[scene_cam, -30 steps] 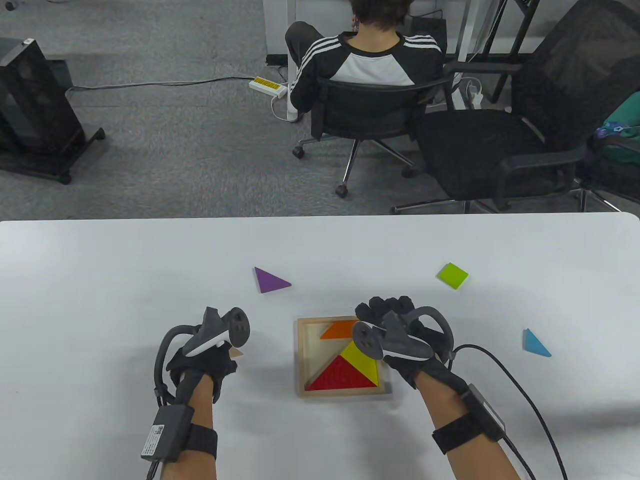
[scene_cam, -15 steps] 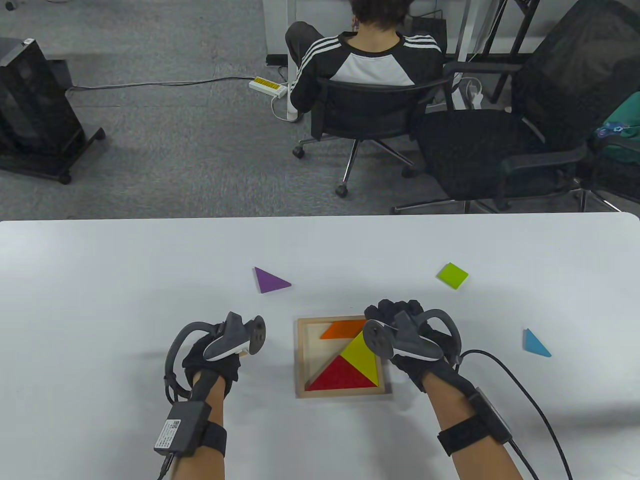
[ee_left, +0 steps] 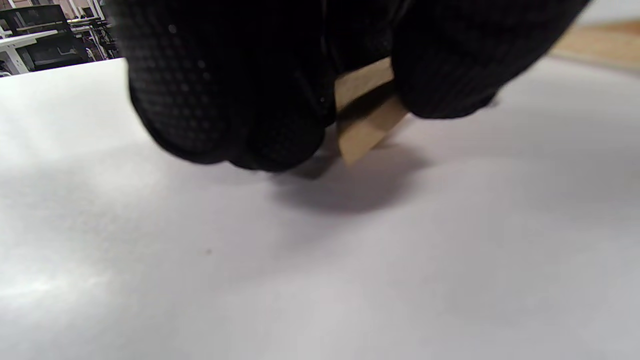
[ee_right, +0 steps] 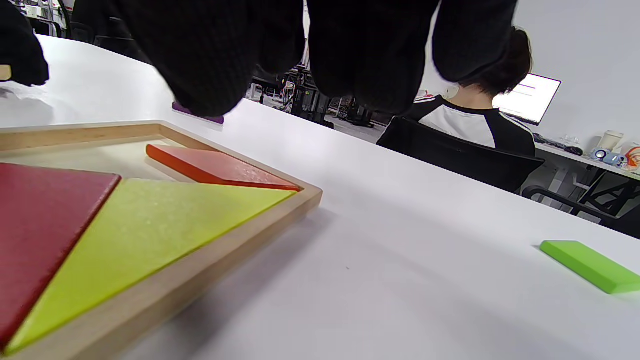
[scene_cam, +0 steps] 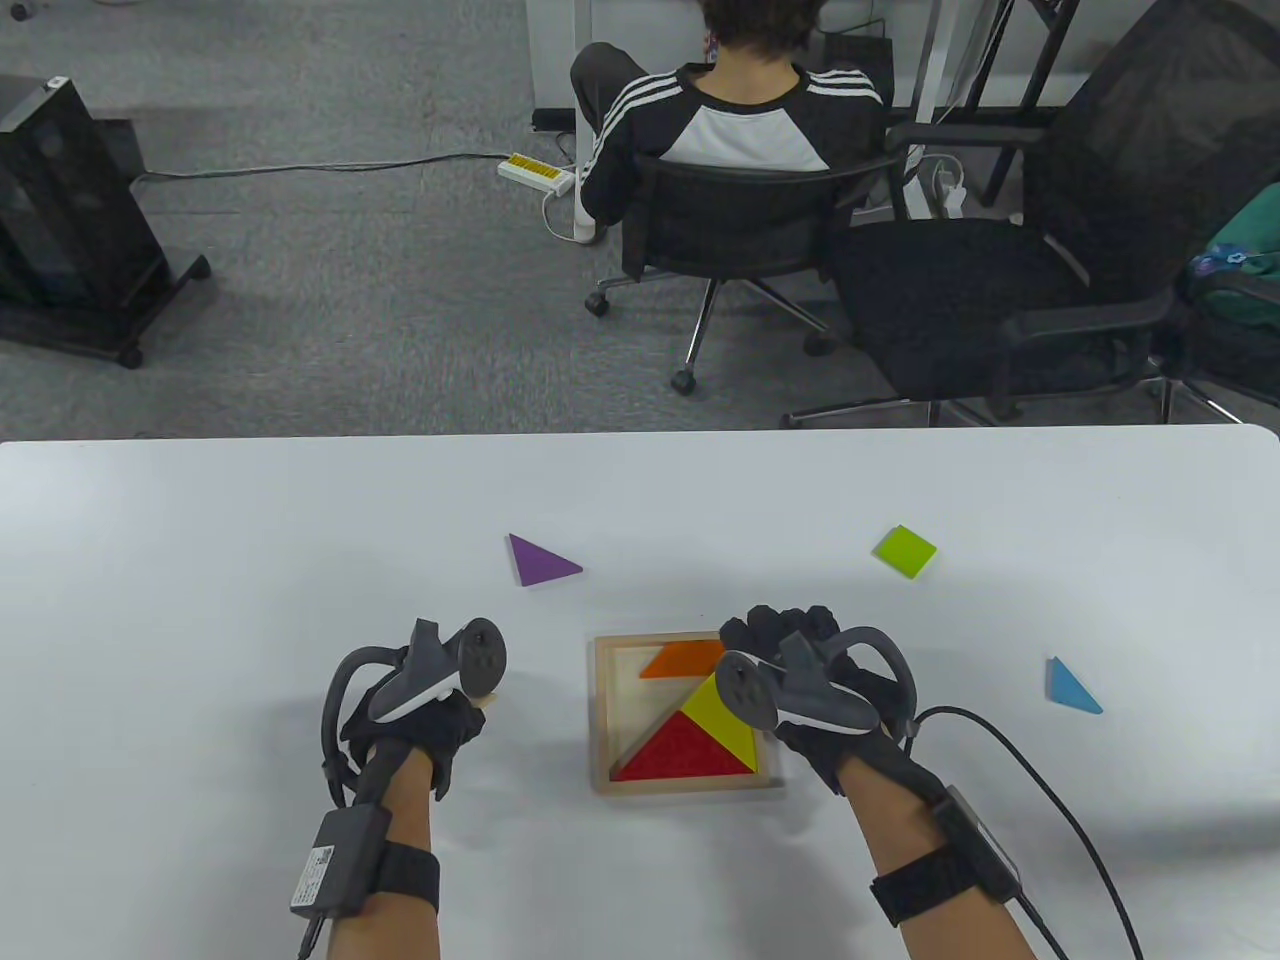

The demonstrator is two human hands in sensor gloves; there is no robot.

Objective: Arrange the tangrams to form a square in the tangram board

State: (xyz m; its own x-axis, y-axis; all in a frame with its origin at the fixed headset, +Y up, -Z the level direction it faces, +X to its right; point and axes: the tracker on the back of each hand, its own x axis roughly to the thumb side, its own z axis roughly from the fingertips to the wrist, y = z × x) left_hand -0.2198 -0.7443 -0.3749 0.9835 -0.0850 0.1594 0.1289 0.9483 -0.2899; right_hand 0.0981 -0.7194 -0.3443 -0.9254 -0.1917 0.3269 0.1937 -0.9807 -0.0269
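White table [scene_cam: 200,560] spreads wide under both hands, its far edge at twelve o'clock and bare surface all round the pieces. Near the middle, toward six o'clock, sits the wooden tangram board [scene_cam: 602,710], holding a red triangle [scene_cam: 686,750], a yellow triangle [scene_cam: 722,718] and an orange piece [scene_cam: 680,660] — pale floor shows open along its nine o'clock side. The right hand [scene_cam: 800,680] hovers over the board's one o'clock corner, fingers [ee_right: 360,55] loosely curled and holding nothing. The left hand [scene_cam: 415,715] lies at nine o'clock from the board, apart from it, fingers pinched on a small plain wooden piece [ee_left: 367,127] just above the table. Loose on the table: a purple triangle [scene_cam: 538,562] at eleven o'clock, a green square [scene_cam: 906,551] at one o'clock, a blue triangle [scene_cam: 1070,688] at three o'clock — each well apart.
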